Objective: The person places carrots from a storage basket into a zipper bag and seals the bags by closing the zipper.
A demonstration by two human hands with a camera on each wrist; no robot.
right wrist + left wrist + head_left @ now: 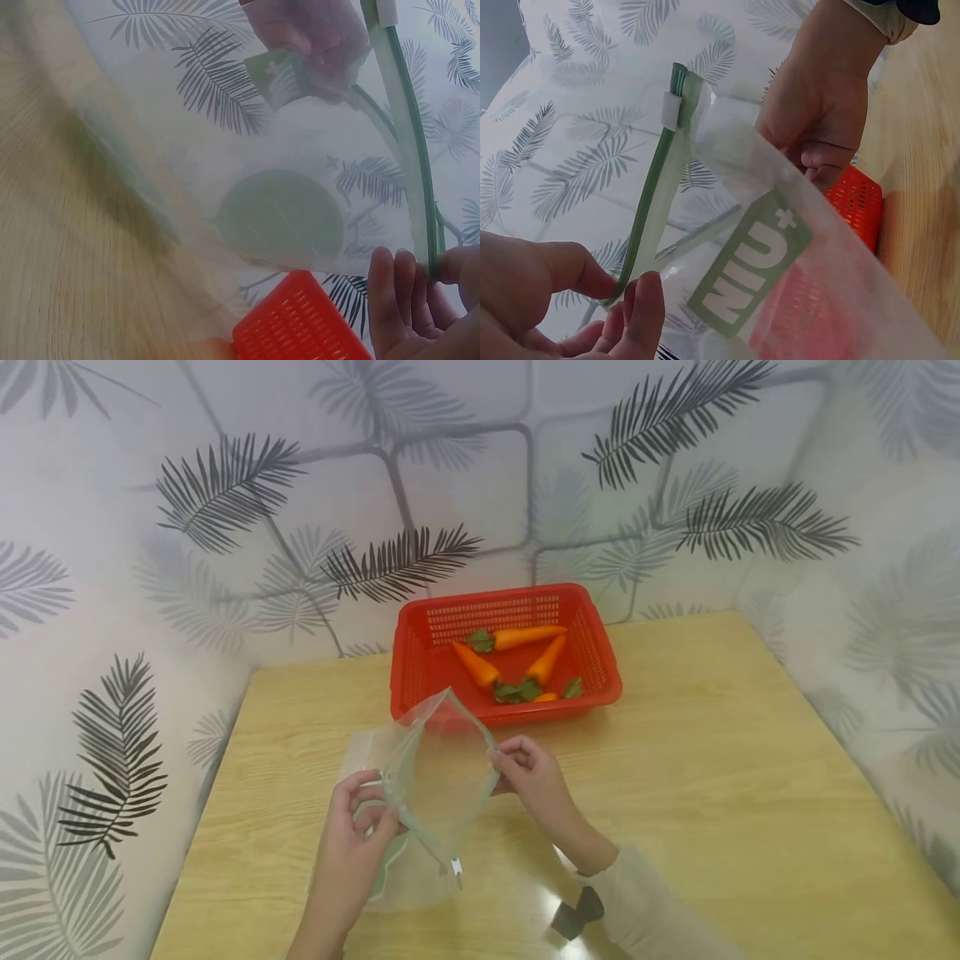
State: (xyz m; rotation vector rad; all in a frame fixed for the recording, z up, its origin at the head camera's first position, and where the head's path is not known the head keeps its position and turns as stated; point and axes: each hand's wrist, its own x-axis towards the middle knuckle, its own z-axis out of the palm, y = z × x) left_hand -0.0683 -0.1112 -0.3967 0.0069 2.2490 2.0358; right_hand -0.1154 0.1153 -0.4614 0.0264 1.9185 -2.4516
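A clear zip bag (450,777) with green edging hangs between both hands, its mouth spread apart. My left hand (358,835) pinches one side of the green zip strip between thumb and fingers. The right hand (536,785) pinches the opposite edge of the mouth. A white slider (671,111) sits near one end of the strip in the left wrist view. Printed on the bag is a green label (750,262) with white letters. Nothing shows inside the bag.
Behind the bag, a red basket (600,672) stands on the wooden table (712,760) against the patterned wall. Several carrots (528,637) with green tops lie in it. A dark object (577,913) is by the right sleeve.
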